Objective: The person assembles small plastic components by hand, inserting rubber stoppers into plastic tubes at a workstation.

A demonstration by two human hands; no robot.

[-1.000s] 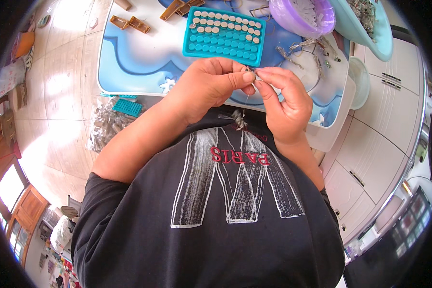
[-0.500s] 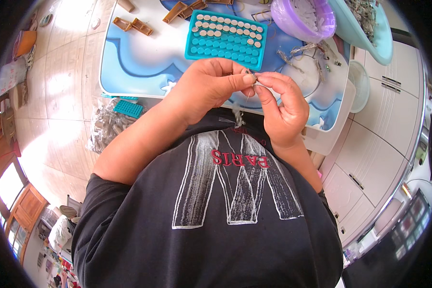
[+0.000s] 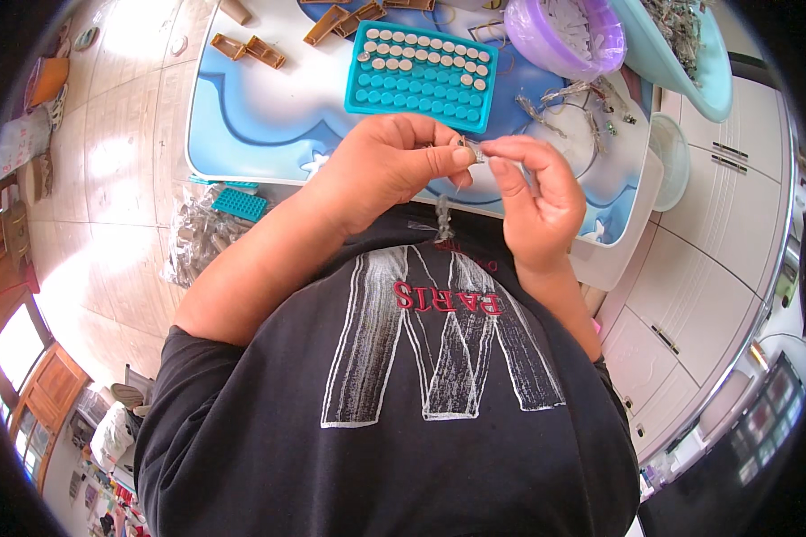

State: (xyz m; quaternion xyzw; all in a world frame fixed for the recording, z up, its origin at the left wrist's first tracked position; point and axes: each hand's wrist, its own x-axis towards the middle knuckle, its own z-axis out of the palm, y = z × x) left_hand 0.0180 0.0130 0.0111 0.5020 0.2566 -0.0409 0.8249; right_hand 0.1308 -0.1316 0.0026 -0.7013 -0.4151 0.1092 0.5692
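Observation:
Over the near edge of the table, in front of my chest, my left hand pinches a small wired part between thumb and fingers. Most of that part is hidden by the fingertips. Just to its right is my right hand, its thumb and index finger close together at the part's edge. Whatever lies between those two fingertips is too small to make out. A greyish, clear-looking strand bundle hangs below the hands against my black shirt. Beyond them sits a teal tray with round wells, its far rows holding flat silvery-white discs.
Brown plastic casings lie at the table's far left. Thin wires with small parts lie to the right. A purple bowl with a plastic liner and a pale-blue basin stand at far right. A clear bag is below the left edge.
My right hand has shifted slightly right and down, its fingertips drawing a little away from the left thumb. My left hand stays nearly in place. The hanging strand bundle has swung slightly.

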